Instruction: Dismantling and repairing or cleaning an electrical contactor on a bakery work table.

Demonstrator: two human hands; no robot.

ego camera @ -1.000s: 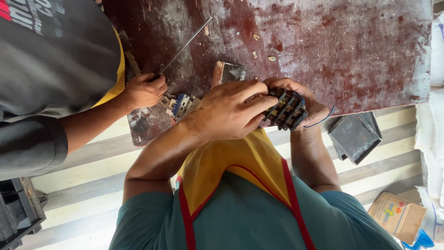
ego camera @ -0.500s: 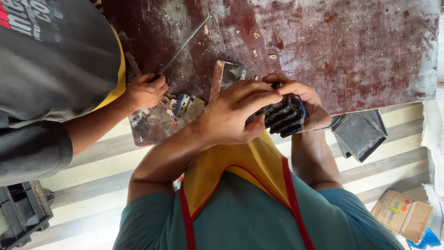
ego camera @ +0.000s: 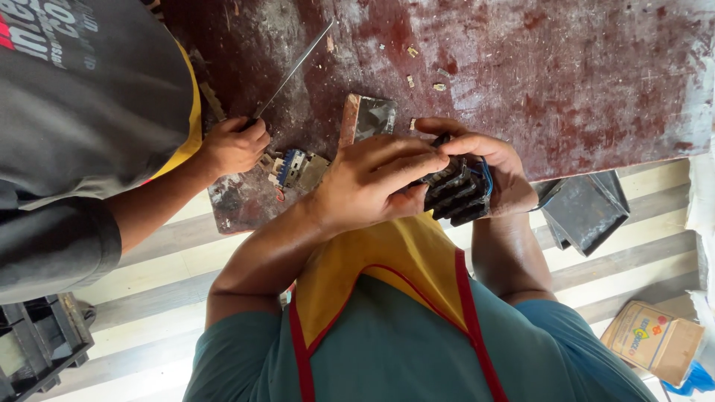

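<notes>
My left hand [ego camera: 372,182] and my right hand [ego camera: 491,160] both grip a black ribbed electrical block [ego camera: 454,195] with thin blue wires, held at the near edge of a worn red table [ego camera: 566,82]. My left fingers reach across the top of the block and my right hand cups it from the far side. Above my left hand a small metal plate on a wooden strip [ego camera: 369,117] lies on the table.
A co-worker in a dark shirt stands at left; their hand [ego camera: 234,145] holds a thin metal rod tool [ego camera: 294,67] beside a small blue and tan part [ego camera: 294,167]. Dark metal trays [ego camera: 585,212] lie at right. A cardboard box [ego camera: 652,342] and black crate [ego camera: 37,342] sit on the floor.
My left fingers have slid further over the black block, which has turned slightly between my hands. The co-worker's hand has stayed by the small part.
</notes>
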